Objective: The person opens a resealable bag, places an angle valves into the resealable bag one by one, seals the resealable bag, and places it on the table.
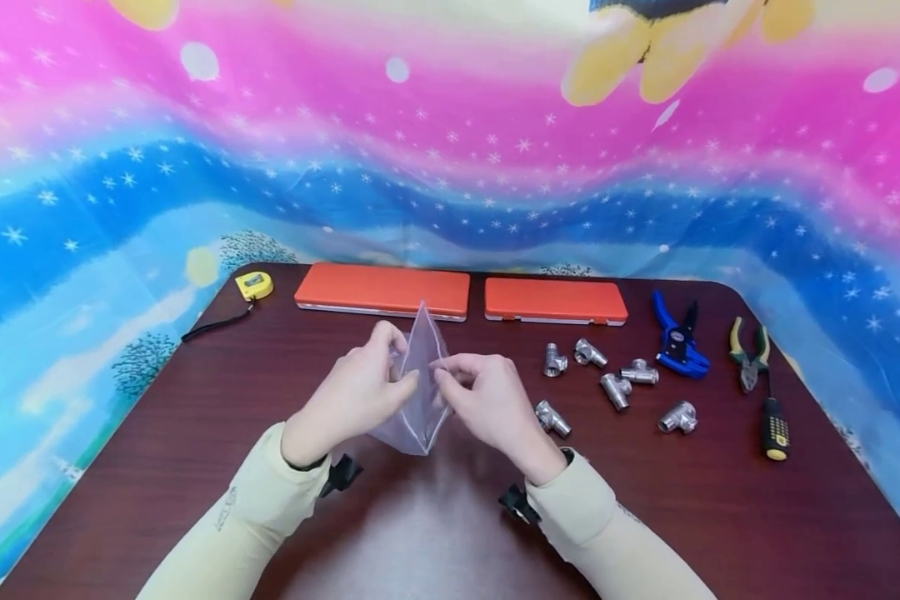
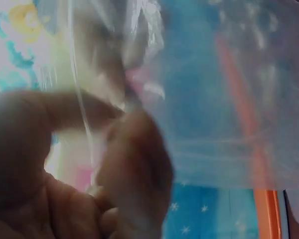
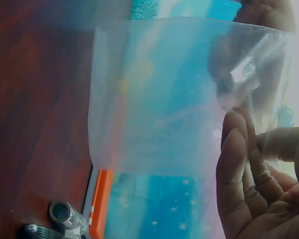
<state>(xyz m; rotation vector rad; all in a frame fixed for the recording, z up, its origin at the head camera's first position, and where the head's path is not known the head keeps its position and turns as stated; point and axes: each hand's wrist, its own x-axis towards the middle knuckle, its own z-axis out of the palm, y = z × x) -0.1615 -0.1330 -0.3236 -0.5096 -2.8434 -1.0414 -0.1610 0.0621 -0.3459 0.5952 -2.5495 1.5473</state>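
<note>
A clear plastic bag [image 1: 423,392] is held up over the middle of the table, its mouth spread apart between both hands. My left hand [image 1: 356,392] pinches one side of the mouth between thumb and fingers. On the other side, my right hand [image 1: 491,400] pinches the opposite edge. Through the film [image 3: 154,99] in the right wrist view, the backdrop shows, and nothing is seen inside. The left wrist view has the bag [image 2: 209,99] close up, blurred, in front of the thumb and fingers.
Several metal tee fittings [image 1: 617,392] lie right of the hands. Two orange cases [image 1: 382,287] stand along the back edge. Blue cutters [image 1: 677,337], pliers [image 1: 749,357] and a screwdriver [image 1: 776,433] lie at the right. A yellow tape measure [image 1: 254,285] sits back left.
</note>
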